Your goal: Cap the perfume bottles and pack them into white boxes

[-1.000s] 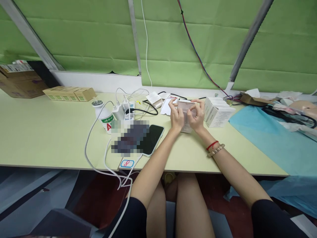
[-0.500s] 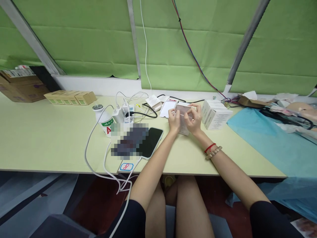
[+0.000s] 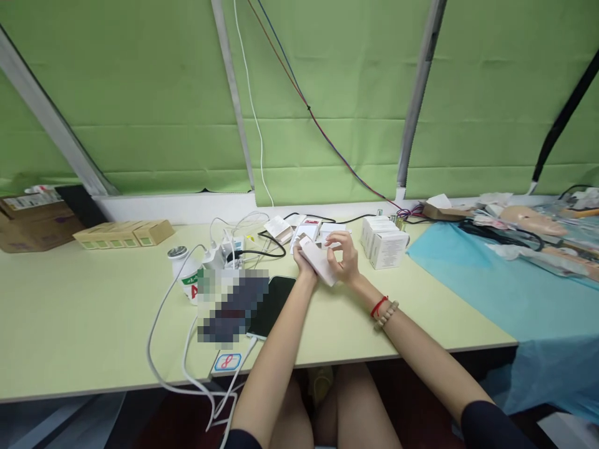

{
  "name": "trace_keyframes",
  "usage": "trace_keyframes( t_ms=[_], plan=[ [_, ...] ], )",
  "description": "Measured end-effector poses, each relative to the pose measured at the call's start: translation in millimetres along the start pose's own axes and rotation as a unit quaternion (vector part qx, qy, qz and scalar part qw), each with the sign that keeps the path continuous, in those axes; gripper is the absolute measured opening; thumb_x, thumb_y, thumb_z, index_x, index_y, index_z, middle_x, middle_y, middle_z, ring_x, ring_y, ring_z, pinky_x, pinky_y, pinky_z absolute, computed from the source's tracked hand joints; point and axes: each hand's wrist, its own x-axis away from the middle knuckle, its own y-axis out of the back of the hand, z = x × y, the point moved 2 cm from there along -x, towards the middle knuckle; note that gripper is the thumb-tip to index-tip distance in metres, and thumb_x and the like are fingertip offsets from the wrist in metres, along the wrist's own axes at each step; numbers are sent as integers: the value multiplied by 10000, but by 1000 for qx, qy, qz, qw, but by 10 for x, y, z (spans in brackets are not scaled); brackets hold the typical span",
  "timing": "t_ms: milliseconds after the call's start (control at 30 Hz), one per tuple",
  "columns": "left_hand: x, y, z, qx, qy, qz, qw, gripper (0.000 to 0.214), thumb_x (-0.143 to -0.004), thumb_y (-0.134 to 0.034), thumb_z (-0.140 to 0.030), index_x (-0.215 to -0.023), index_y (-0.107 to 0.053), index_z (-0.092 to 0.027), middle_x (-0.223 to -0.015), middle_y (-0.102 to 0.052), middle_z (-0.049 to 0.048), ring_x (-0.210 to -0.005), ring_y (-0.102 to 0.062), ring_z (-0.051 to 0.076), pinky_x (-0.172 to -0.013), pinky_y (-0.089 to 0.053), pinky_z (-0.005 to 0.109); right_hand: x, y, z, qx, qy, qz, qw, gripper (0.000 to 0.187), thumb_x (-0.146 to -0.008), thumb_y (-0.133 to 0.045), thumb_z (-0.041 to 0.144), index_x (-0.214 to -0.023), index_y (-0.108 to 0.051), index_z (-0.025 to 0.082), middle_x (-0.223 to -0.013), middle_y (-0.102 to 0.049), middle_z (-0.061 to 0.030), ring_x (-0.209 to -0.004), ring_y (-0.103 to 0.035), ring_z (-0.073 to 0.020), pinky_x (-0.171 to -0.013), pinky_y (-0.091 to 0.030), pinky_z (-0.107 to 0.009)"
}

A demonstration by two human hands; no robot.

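A small pale pink-white box [image 3: 318,260] is held tilted above the light green table [image 3: 93,324]. My left hand [image 3: 302,264] grips its left side with closed fingers. My right hand [image 3: 345,257] is at the box's right side, fingers curled, thumb and forefinger pinched near its upper edge. A red string and a bead bracelet [image 3: 386,313] circle my right wrist.
A dark phone [image 3: 272,305] lies left of my arms, beside a blurred patch. White cables [image 3: 161,349], chargers [image 3: 219,252] and a small bottle [image 3: 183,274] lie farther left. White boxes [image 3: 386,243] stand to the right, by a blue sheet [image 3: 491,280]. Cardboard boxes [image 3: 121,234] sit at the far left.
The view has tilted up and shifted. The box has turned from facing me to lying slanted between my hands, and my right hand's fingers have lifted off its front.
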Motion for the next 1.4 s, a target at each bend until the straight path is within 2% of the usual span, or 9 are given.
trace_keyframes(
  t_ms=[100,267,533,600,700,867,933,1133,1400],
  plan=[
    [6,51,46,8,103,43,994,367,-837,-423,-467,-585,-402,-201,-465,-343,-24,-422,-335,115,-513,-315,288,-37,55,-67,32,0,-41,999,236,-789,-458,123,-999,-483,227,-925,-518,-27,-724,-556,-106,-542,-508,-215],
    [36,19,96,24,99,65,993,379,-886,-398,-371,-561,-310,-199,-453,-219,-65,-362,-164,75,-473,-239,270,-112,288,-294,105,-67,-173,977,129,-784,-440,147,-893,-479,206,-843,-498,-16,-695,-500,-116,-510,-424,-211],
    [167,-40,0,33,111,51,992,329,-823,-467,-448,-619,-409,-196,-491,-413,-33,-400,-395,100,-486,-340,255,-308,766,-486,213,-89,-300,926,77,-733,-426,167,-687,-472,207,-726,-458,-11,-713,-467,-165,-686,-427,-327],
    [194,-48,-30,35,111,26,993,332,-826,-424,-456,-626,-431,-192,-489,-441,-17,-408,-430,116,-487,-367,269,-339,951,-572,250,-135,-335,898,87,-741,-421,173,-676,-464,212,-756,-473,-25,-760,-505,-178,-768,-443,-363],
    [238,-86,-49,43,114,-11,993,350,-822,-374,-464,-624,-448,-185,-482,-448,3,-405,-449,137,-474,-388,291,-294,1269,-772,294,-253,-419,821,136,-774,-366,153,-732,-482,211,-848,-525,-56,-888,-552,-193,-841,-453,-361],
    [299,-179,-35,40,126,-27,991,340,-824,-335,-419,-619,-459,-177,-492,-451,15,-392,-453,147,-439,-383,287,-13,1623,-1137,243,-428,-486,722,199,-751,-376,89,-815,-540,181,-908,-615,-64,-905,-599,-179,-849,-487,-309],
    [309,-194,-32,40,123,-36,991,331,-821,-344,-404,-610,-457,-175,-488,-446,17,-378,-444,145,-424,-373,284,84,1660,-1223,229,-442,-482,721,221,-728,-402,71,-843,-568,162,-908,-636,-64,-889,-615,-178,-838,-498,-296],
    [317,-199,-51,59,124,-35,990,369,-827,-331,-434,-610,-473,-172,-480,-444,16,-372,-453,149,-430,-385,291,230,1570,-1354,225,-427,-403,778,292,-670,-461,73,-907,-625,122,-924,-669,-70,-868,-636,-168,-835,-511,-291],
    [322,-219,-47,61,125,-45,989,329,-800,-382,-419,-591,-454,-175,-492,-435,14,-371,-441,145,-427,-366,289,374,1583,-1450,244,-471,-353,771,419,-617,-648,254,-1015,-639,122,-971,-650,-85,-966,-604,-221,-915,-451,-353]
  ],
)
